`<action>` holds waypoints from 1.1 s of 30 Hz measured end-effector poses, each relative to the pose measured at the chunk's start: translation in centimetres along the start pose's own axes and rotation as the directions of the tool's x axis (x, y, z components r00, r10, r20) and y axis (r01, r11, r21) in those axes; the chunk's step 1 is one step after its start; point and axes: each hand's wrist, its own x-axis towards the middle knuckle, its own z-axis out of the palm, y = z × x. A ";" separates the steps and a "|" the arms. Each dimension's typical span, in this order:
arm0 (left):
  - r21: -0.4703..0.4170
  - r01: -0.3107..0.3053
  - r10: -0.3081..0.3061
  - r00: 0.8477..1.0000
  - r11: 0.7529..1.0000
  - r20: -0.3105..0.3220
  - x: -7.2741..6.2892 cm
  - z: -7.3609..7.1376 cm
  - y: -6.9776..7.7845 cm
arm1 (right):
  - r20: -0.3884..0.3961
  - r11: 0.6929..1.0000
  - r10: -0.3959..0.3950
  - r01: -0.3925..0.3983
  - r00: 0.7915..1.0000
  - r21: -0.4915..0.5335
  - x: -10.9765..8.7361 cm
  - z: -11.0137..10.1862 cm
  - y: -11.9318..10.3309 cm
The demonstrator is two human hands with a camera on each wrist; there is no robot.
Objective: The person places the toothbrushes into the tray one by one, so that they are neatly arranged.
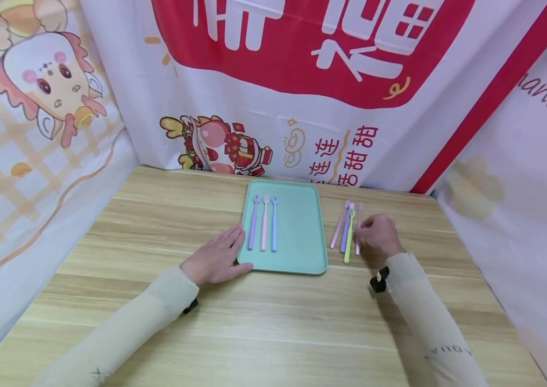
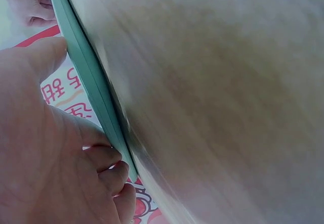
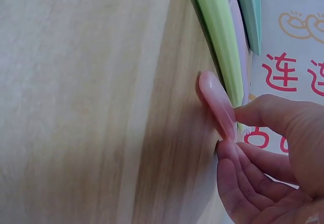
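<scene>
A mint-green tray (image 1: pixel 297 226) lies on the table, with a purple toothbrush (image 1: pixel 253 226), a pink toothbrush (image 1: pixel 264 226) and a blue toothbrush (image 1: pixel 275 226) side by side on its left half. My left hand (image 1: pixel 217 257) rests against the tray's left edge, fingers extended; the left wrist view shows its fingertips touching the green rim (image 2: pixel 93 82). Right of the tray is a loose group of toothbrushes: a pink one (image 1: pixel 339 228), a purple one (image 1: pixel 344 236) and a yellow-green one (image 1: pixel 349 236). At its right side, my right hand (image 3: pixel 268 168) pinches another pink toothbrush (image 3: pixel 217 100) between thumb and fingers.
The wooden table (image 1: pixel 273 328) spreads out in front of the tray and to both sides. Printed cloth (image 1: pixel 263 123) hangs along the back edge, and more cloth (image 1: pixel 510 177) hangs at both sides. Black wrist bands (image 1: pixel 378 279) are on the wrists.
</scene>
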 end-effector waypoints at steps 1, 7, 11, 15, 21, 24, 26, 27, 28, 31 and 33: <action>0.001 0.000 0.000 1.000 1.000 0.000 0.0 0.0 0.0 | 0.002 1.000 0.004 -0.004 1.000 -0.002 0.0 0.0 0.0; 0.003 0.000 0.000 1.000 1.000 0.002 0.1 0.0 0.0 | 0.031 0.998 0.062 -0.063 0.998 0.009 -0.3 -0.3 -0.4; 0.002 0.002 -0.002 1.000 1.000 0.005 0.1 -0.1 0.1 | 0.036 0.995 0.099 -0.098 0.994 -0.004 -0.2 -0.2 -0.4; -0.001 0.003 -0.003 1.000 1.000 0.005 0.1 -0.1 0.2 | 0.016 0.995 0.100 -0.100 0.995 -0.020 0.0 -0.1 -0.1; -0.012 0.005 -0.005 1.000 1.000 0.008 0.0 0.0 0.2 | -0.007 0.995 0.094 -0.095 0.996 -0.032 0.1 0.1 0.1; -0.008 0.004 -0.004 1.000 1.000 0.011 0.0 0.0 0.2 | -0.016 0.995 0.092 -0.093 0.996 -0.023 0.0 0.1 0.3; -0.004 0.004 -0.003 1.000 1.000 0.012 0.0 0.0 0.2 | -0.024 0.996 0.093 -0.093 0.995 -0.002 0.0 0.2 0.3; -0.003 0.003 -0.003 1.000 1.000 0.011 0.0 0.0 0.2 | -0.027 0.996 0.087 -0.087 0.996 0.015 -0.1 0.1 0.3; -0.004 0.002 -0.002 1.000 1.000 0.010 0.0 0.0 0.2 | -0.034 0.996 0.082 -0.082 0.996 0.027 -0.1 0.1 0.3; -0.007 0.004 -0.004 1.000 1.000 0.006 0.0 0.0 0.2 | -0.064 0.997 0.051 -0.047 0.997 0.054 -0.1 -0.1 0.2; -0.010 0.005 -0.005 1.000 1.000 0.002 0.1 -0.1 0.1 | -0.092 0.999 0.022 -0.018 0.996 0.048 -0.2 -0.2 0.1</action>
